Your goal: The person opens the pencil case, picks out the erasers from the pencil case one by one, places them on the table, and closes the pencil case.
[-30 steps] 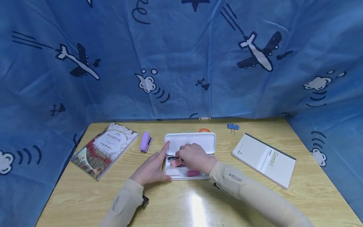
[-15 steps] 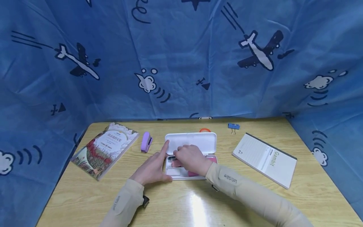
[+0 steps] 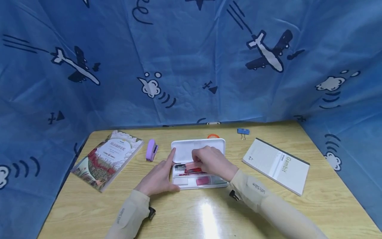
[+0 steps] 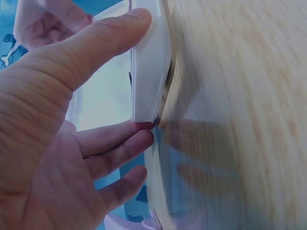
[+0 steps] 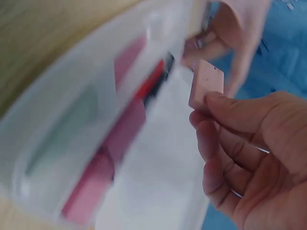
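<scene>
An open white pencil case (image 3: 176, 187) lies on the table, its lid (image 3: 183, 151) tilted back. My left hand (image 3: 159, 177) holds its left end, thumb on the front wall (image 4: 149, 62), fingers at the corner and lid. Above the rear compartment my right hand (image 3: 213, 162) pinches a pale pink eraser (image 5: 206, 86) between thumb and fingers. Below it lie a red pen-like item (image 3: 195, 170) and a dark-tipped item (image 3: 180, 167). In the front compartments sit a white block (image 3: 180, 181) and a darker pink block (image 3: 203, 181). My right hand hides part of the case.
To the left lie a purple stapler (image 3: 152, 150) and a book (image 3: 107, 157). An orange round item (image 3: 213, 136) shows behind the lid. A blue binder clip (image 3: 243, 131) and a notepad (image 3: 277, 165) lie to the right. A blue printed cloth (image 3: 191, 66) hangs behind the table.
My right hand first moves left in the case, then back right and up, drawing the pale pink eraser with it and uncovering the red item. My left hand stays on the case.
</scene>
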Action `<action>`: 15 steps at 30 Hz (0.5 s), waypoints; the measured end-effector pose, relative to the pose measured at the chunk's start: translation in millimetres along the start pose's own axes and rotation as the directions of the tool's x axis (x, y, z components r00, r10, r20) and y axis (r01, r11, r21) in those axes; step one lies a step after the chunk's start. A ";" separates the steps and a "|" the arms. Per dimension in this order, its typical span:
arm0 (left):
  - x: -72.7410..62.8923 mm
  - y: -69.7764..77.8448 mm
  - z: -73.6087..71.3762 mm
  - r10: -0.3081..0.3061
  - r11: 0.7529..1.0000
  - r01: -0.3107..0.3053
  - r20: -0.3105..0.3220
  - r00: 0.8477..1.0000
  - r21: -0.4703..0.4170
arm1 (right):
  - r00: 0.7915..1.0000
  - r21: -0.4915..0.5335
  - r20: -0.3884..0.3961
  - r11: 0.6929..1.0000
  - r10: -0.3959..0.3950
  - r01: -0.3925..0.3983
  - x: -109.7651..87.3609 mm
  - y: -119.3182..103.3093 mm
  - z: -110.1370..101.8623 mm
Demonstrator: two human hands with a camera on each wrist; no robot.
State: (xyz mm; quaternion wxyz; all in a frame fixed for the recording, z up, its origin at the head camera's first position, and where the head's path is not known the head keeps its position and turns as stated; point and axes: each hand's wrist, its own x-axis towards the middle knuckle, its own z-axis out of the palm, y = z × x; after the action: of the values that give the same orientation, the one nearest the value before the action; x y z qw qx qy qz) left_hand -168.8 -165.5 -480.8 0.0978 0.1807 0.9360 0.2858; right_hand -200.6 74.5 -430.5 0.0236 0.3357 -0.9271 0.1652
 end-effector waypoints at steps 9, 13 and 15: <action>-1.0 1.9 -0.3 -0.027 1.000 0.027 0.004 1.000 -0.005 | 0.988 0.078 -0.063 0.988 0.141 -0.136 -41.2 53.2 -37.4; -0.9 2.4 0.2 -0.029 1.000 0.029 0.002 1.000 -0.005 | 0.973 0.096 -0.068 0.972 0.221 -0.214 -61.9 79.7 -45.2; -0.9 3.0 0.4 -0.033 0.999 0.033 0.002 0.999 -0.004 | 0.964 0.088 -0.050 0.963 0.261 -0.256 -71.6 90.4 -46.9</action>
State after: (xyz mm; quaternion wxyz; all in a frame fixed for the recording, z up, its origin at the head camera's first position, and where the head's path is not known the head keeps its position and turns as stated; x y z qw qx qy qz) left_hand -167.0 -163.3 -479.4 0.1039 0.1655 0.9381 0.2859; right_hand -205.4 198.7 -423.6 0.0164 0.2072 -0.9544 0.2144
